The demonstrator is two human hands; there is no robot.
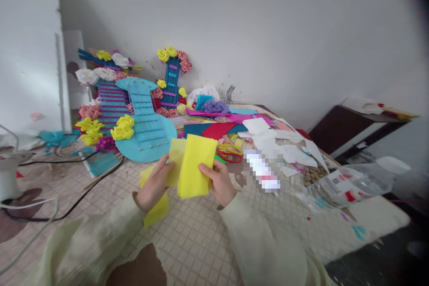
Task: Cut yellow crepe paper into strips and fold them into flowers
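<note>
Both of my hands hold a folded strip of yellow crepe paper (194, 165) above the tiled floor. My left hand (154, 184) pinches its left side, where the paper hangs down in a loose tail (157, 212). My right hand (219, 181) is closed on the right edge of the upright folded part. Both sleeves are pale cream.
A blue paper guitar (147, 125) with yellow paper flowers (122, 128) lies ahead, more decorated pieces behind it against the wall. Coloured paper sheets (217, 127), white scraps (275, 143), red-and-yellow scissors (229, 153), a clear plastic bottle (345, 183) and black cables (83, 187) litter the floor.
</note>
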